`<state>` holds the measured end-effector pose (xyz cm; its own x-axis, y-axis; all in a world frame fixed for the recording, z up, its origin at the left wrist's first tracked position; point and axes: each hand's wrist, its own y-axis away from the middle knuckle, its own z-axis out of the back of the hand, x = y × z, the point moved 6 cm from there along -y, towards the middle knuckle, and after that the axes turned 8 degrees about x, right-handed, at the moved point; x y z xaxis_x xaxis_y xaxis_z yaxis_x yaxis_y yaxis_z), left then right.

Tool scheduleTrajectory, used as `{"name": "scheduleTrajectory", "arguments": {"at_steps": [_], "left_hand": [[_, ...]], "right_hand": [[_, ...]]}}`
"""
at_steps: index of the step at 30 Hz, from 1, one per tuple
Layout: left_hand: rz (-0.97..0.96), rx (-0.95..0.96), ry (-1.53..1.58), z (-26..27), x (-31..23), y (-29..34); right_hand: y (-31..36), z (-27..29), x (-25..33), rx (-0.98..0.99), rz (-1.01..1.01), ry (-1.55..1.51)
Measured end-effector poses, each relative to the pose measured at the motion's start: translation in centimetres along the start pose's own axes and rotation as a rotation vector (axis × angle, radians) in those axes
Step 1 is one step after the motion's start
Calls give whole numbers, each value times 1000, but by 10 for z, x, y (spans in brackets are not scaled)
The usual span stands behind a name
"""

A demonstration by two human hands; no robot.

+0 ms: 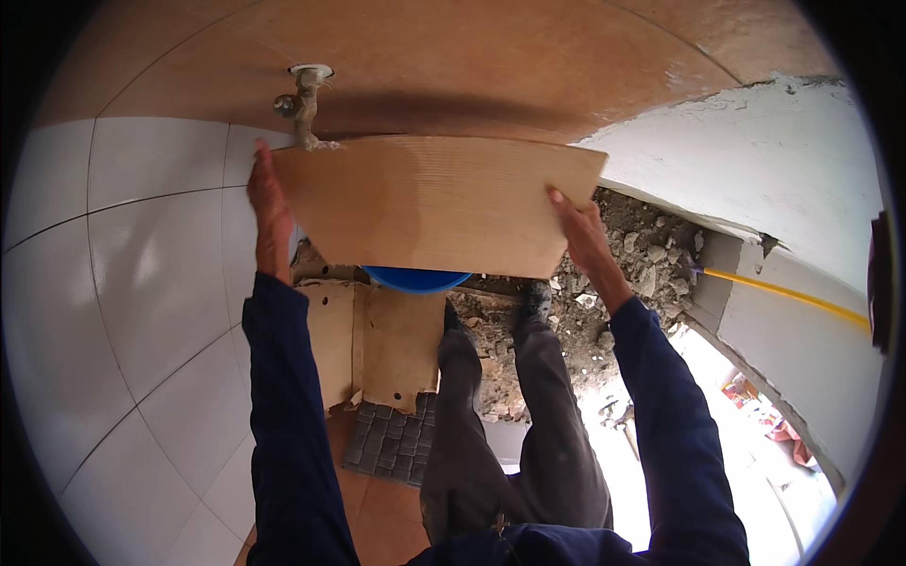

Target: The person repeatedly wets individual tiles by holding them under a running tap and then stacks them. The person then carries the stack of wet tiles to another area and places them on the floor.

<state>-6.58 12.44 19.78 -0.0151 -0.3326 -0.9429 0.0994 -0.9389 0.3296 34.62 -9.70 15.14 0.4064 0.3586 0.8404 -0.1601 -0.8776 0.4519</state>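
Observation:
A large tan tile with fine ridges across its face is held up in front of the wall between both my hands. My left hand grips its left edge, the fingers pressed along the side and partly hidden. At the opposite edge, my right hand clasps the tile with the thumb on the near face; its other fingers are behind. The tile's top edge lies just under a wall tap, and whether they touch I cannot tell. Below the tile shows part of a blue basin.
Broken rubble covers the ground at right, by my feet. A yellow handle leans there. White tiles line the left wall. Tan panels and a dark cobble-patterned tile lie below the basin.

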Motion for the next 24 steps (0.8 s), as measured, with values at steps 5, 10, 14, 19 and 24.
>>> {"name": "scheduleTrajectory", "arguments": {"at_steps": [5,10,14,19,24], "left_hand": [[-45,-139,59,41,-20,18],[-116,-161,83,87,-31,19],[-34,-193,119,91,-29,28],[-97,-208,93,99,-43,26],[-163,-121,90,102,-46,26]], "right_hand": [[-40,-33,-18,104,-2,-24],[-61,-73,-24,135,12,-34],[-68,-79,-22,138,-16,-6],[-70,-99,-21,173,-5,-22],[-65,-90,-26,163,-64,114]]}}
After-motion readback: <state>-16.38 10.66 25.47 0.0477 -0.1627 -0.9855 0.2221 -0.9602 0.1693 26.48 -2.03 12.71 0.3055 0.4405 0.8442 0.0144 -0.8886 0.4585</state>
